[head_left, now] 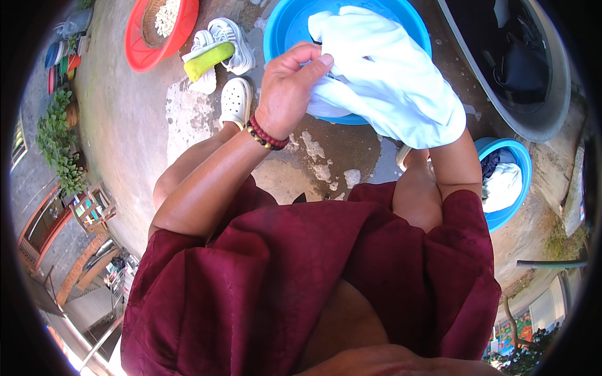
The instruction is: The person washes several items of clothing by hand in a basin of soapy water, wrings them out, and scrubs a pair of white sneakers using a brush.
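Note:
My left hand [294, 84] pinches the edge of a white cloth garment [390, 80] between thumb and fingers. My right forearm reaches into the garment, which is draped over it, so my right hand is hidden. The garment hangs partly above a large blue plastic basin [277, 28] and covers much of its opening. Some small dark marks show on the white fabric. Beneath it, a pale item [324, 109] is partly visible at the basin's near rim.
A smaller blue tub [524, 176] at right holds white and dark clothes. Beyond it stands a large grey vessel [531, 127] with dark contents. At left are white sneakers [233, 44], a yellow-green object [207, 61] and a red basin [134, 42] holding a basket. Foam patches spot the wet concrete.

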Demonstrator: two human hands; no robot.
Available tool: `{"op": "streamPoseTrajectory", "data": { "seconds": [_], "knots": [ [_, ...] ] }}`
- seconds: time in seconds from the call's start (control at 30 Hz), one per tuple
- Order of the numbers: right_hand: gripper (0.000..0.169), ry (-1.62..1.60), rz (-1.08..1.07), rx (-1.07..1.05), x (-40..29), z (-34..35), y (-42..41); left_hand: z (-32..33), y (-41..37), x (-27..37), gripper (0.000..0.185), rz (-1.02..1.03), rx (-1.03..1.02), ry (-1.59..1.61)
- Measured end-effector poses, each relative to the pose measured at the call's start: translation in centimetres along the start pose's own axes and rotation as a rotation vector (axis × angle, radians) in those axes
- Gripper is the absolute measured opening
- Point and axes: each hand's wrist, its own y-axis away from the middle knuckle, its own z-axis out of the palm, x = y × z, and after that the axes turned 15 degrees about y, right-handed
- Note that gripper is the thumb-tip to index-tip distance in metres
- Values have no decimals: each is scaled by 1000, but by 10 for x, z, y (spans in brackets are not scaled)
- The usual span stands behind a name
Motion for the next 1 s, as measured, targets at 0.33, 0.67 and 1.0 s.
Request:
{"op": "streamPoseTrajectory", "data": {
  "seconds": [0.33,0.67,1.0],
  "knots": [
    [41,-5,43,18,0,2,14,8,6,16,13,-72,-36,-43],
    [45,-54,60,18,2,6,12,3,3,12,13,-80,-14,-23],
    [46,19,-15,-22,18,1,2,-1,1,5,13,-85,18,-41]
  ]
}}
